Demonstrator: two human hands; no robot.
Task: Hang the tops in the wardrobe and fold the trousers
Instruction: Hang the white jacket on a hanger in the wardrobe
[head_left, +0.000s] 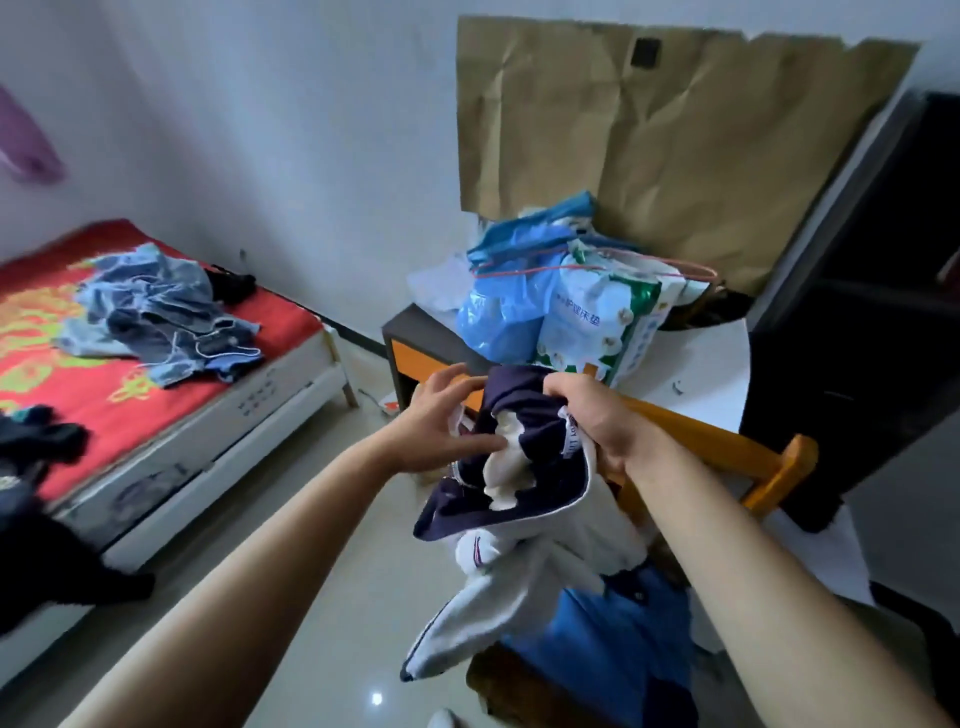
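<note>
Softness rules here: the light, floppy navy-and-white top (524, 467) dangles above the floor. Right hand (597, 421) grips its collar, left hand (441, 421) spread, thumb touching lining — best held by the shoulders

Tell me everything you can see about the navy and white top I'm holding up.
The top is navy outside, with a fluffy white lining and thin white piping along its edge. A white sleeve with navy trim hangs down. It looks soft and thick, and is bunched up. The right hand grips it beside a printed label, and the left hand touches it with spread fingers. Behind it stands an orange wooden frame.
</note>
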